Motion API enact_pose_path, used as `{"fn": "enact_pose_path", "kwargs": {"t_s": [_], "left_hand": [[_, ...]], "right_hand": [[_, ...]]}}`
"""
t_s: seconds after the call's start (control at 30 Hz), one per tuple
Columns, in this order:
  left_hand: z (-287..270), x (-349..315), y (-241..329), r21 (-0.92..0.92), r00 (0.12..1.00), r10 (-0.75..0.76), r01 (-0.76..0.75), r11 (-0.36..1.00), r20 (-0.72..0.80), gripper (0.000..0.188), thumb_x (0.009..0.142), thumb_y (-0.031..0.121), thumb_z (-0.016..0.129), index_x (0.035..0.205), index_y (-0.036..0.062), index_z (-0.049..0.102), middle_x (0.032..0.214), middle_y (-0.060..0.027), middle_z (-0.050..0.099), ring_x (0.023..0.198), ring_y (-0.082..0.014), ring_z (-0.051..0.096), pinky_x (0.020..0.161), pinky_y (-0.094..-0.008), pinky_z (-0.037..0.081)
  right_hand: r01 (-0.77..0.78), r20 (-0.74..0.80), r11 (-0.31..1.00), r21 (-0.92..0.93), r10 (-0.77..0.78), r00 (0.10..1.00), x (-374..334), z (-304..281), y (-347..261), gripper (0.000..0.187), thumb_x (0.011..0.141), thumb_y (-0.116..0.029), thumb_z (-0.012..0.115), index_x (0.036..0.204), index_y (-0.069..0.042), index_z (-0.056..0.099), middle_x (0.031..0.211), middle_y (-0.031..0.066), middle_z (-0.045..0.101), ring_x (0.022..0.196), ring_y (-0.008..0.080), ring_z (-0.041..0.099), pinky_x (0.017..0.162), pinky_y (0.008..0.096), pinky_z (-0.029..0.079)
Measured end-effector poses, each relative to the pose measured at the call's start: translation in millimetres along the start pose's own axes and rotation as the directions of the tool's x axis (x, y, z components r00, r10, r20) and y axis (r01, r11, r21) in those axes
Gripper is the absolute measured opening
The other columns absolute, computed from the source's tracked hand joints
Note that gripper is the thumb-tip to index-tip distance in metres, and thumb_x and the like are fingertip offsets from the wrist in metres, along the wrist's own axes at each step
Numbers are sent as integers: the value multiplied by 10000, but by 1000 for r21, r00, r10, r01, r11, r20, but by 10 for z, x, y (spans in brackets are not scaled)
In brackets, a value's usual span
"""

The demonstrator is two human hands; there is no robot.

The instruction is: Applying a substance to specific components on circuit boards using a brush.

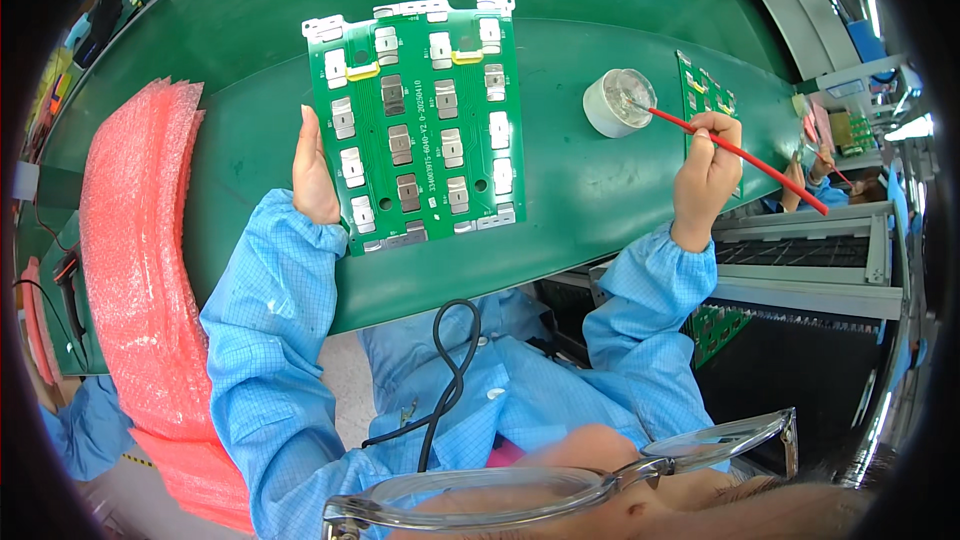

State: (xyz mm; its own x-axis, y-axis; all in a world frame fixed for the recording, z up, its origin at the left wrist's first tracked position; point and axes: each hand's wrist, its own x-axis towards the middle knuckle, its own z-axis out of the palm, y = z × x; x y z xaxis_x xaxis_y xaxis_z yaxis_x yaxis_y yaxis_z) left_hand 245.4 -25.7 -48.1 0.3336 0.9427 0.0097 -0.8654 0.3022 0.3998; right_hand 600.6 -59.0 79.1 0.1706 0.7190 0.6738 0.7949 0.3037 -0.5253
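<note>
A green circuit board (426, 130) with rows of silver metal contacts and two small yellow parts stands out in front of me on the green bench. My left hand (315, 175) is at its left edge, fingers stretched out along the side and seemingly touching it; the thumb is hidden. To the right, my right hand (708, 175) grips a thin red-handled brush (755, 162) between thumb and fingers. The brush's far end dips into a small whitish round jar (618, 105) holding something clear; its tip is hard to make out.
Stacked pink bubble-wrap bags (140, 230) lie at the left. Another green board (705, 90) is partly behind my right hand. A black rack (800, 252) stands below right. A black looped cable (455, 370) hangs before me. Another person's hand (795, 180) works at far right.
</note>
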Motion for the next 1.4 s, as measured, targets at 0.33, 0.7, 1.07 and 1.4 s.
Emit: {"fn": "enact_pose_path", "kwargs": {"t_s": [0.33, 0.7, 1.07, 1.4], "left_hand": [[-37, 24, -3, 50, 997, 31, -28, 998, -66, 604, 965, 502, 257, 1300, 24, 412, 1229, -162, 539, 1042, -295, 589, 862, -435, 510], [-1, 4, 12, 28, 1000, 0, 0, 1000, -7, 532, 964, 470, 338, 1292, 62, 431, 1206, -108, 547, 1024, -235, 575, 863, -391, 494], [-8, 5, 14, 27, 1000, 4, -3, 1000, -15, 530, 965, 471, 329, 1297, 69, 429, 1211, -104, 545, 1027, -233, 573, 865, -391, 492], [-25, 3, 26, 27, 1000, -4, 4, 1000, 16, 543, 963, 480, 326, 1296, 63, 428, 1203, -109, 547, 1028, -237, 574, 868, -392, 492]], "right_hand": [[41, -71, 999, 33, -39, 997, 20, 17, -5, 107, 857, -22, 424, 861, 8, 526, 807, 62, 561, 727, 111, 518, 626, 243, 412], [20, -182, 991, 130, 4, 983, 14, 83, -17, 137, 904, -101, 466, 879, 4, 551, 788, 103, 575, 667, 142, 560, 595, 262, 427], [-59, -92, 987, -148, 46, 995, 5, 68, -98, 199, 954, -173, 487, 907, -2, 576, 690, 56, 588, 644, 103, 564, 606, 239, 451], [-10, -167, 998, -58, 1, 986, -8, 47, -172, 212, 956, -184, 479, 898, -3, 571, 696, 56, 586, 640, 109, 551, 603, 244, 438]]}}
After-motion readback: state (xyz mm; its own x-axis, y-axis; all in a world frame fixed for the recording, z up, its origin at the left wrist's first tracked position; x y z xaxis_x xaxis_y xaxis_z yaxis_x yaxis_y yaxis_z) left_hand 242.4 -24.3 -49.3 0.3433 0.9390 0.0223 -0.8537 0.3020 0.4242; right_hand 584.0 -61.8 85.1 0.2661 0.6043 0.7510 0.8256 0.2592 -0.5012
